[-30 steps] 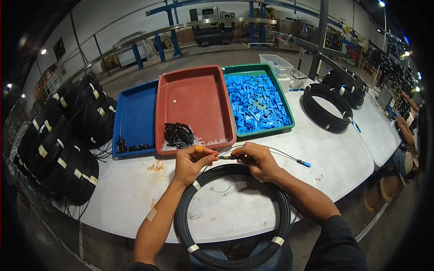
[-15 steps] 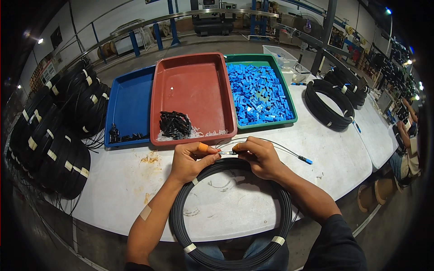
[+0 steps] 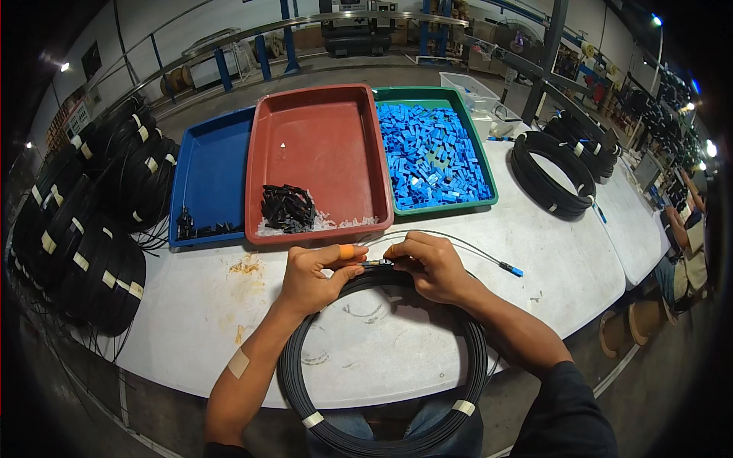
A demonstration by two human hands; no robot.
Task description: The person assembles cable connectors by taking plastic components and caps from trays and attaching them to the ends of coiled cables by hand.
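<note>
Just beyond a black cable coil (image 3: 289,366) both hands meet over a small, slim cable connector (image 3: 376,263), pale with a dark part. My left hand (image 3: 311,281) pinches its left end between thumb and index finger. At its right end, my right hand (image 3: 435,269) grips it with thumb and fingertips. Orange covers wrap a finger on each hand. The coil, bound with pale tape bands, overhangs the table's near edge above my lap. To the right of my right hand, a thin cable ends in a blue connector (image 3: 511,269) lying on the table.
Beyond my hands stand a blue tray (image 3: 210,160) with black parts, a red tray (image 3: 321,145) with black and clear pieces, and a green tray (image 3: 489,183) full of blue connectors. Black coils are stacked left (image 3: 99,267) and right (image 3: 553,179). People sit at far right.
The view has shifted slightly, moving the scene a little left. Both hands stay at the connector; the right fingertips have shifted on it, and less of its dark end shows.
</note>
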